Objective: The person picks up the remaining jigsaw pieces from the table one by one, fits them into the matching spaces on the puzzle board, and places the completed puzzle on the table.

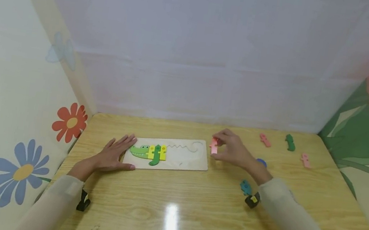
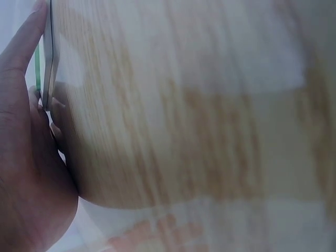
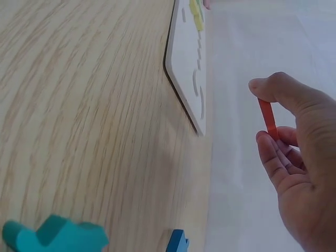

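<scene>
- Your right grip (image 1: 232,149) pinches a pink piece (image 1: 214,146) between thumb and fingertips, raised off the desk (image 1: 135,210) just beyond the right end of the board (image 1: 181,160); piece and board stand apart.
- Your left grip (image 1: 113,156) lies flat with its fingers spread, clamped on nothing, the fingers resting on the board's left end and the thumb along its near corner.
- Just right of your left grip, a green crocodile head (image 1: 138,151) sits on the board, followed by a first yellow piece (image 1: 151,152), a green leg piece (image 1: 155,160) reaching toward you, and a second yellow piece (image 1: 162,154).
- Between that row and your right grip, a drawn zigzag line (image 1: 180,146) runs across pale wood and ends in a curl.
- Behind your right grip, a blue piece (image 1: 261,162) shows partly, the rest hidden by your wrist.
- Nearer you and right of that grip, a teal piece (image 1: 246,187) lies just beside the black wrist camera (image 1: 252,200).
- Well right of your right grip, three pieces lie apart on the desk: a far pink piece (image 1: 265,139) and a dark green piece (image 1: 290,142) slightly beyond it, and a near pink piece (image 1: 305,160) about level with it.
</scene>
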Motion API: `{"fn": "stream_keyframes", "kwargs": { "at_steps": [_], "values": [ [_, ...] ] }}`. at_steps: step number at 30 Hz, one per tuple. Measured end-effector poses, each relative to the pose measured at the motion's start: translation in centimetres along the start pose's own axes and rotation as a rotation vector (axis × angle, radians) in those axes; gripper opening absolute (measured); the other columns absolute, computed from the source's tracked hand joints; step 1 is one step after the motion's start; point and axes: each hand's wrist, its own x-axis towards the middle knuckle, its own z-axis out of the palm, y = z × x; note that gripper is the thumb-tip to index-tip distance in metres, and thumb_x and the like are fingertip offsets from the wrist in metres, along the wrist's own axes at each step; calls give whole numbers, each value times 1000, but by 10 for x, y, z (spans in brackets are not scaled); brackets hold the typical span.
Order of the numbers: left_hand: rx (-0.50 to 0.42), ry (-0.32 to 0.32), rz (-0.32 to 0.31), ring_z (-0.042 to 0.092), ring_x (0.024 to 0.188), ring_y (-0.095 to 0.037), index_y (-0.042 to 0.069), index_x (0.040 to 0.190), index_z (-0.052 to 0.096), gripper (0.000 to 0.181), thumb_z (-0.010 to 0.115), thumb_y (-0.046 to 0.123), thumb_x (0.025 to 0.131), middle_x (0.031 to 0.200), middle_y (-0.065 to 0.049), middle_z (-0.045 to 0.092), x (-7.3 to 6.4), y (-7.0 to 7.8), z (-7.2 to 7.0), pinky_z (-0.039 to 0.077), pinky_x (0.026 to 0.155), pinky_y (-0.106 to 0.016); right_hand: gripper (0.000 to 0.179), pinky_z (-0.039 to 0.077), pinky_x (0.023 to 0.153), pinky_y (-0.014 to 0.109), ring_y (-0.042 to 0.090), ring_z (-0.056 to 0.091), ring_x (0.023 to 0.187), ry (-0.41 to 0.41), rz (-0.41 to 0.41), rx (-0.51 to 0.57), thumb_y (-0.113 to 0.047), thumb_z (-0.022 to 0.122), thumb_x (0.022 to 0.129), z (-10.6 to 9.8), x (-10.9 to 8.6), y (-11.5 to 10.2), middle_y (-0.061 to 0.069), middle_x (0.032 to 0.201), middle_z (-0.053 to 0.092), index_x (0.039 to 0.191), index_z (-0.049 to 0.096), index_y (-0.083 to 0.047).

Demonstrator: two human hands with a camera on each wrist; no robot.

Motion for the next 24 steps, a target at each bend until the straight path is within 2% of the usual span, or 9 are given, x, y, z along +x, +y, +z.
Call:
{"fn": "stream_keyframes", "kwargs": {
  "at_steps": [8, 16, 18, 24],
  "values": [
    [4, 8, -2, 7, 163, -44, 5, 169, 23, 112, 76, 63, 88, 177, -19, 14, 1, -2, 3, -1, 124, -72, 63, 63, 87, 42, 27, 71, 96, 1, -45, 15, -6, 95, 73, 10, 8, -5, 18, 115, 64, 127, 68, 11],
    [-11, 46, 48, 6, 163, -41, 9, 170, 22, 111, 74, 65, 89, 177, -17, 14, 2, -10, 7, 0, 123, -74, 62, 63, 88, 44, 30, 72, 97, -14, -39, 52, -5, 96, 74, 17, 13, -15, 19, 116, 64, 128, 68, 10],
    [1, 48, 48, 6, 164, -40, 11, 170, 21, 112, 73, 67, 89, 177, -16, 14, 3, -12, 8, 0, 123, -73, 62, 63, 89, 46, 30, 71, 98, -21, -34, 65, -5, 95, 75, 19, 15, -17, 19, 117, 63, 128, 68, 10],
    [12, 19, 13, 7, 163, -43, 6, 169, 23, 113, 75, 64, 88, 177, -18, 14, 3, -8, 5, -1, 124, -73, 65, 62, 91, 47, 26, 69, 100, -51, 4, 61, -10, 95, 77, 26, 21, -25, 17, 120, 63, 132, 66, 10]
  ]
}}
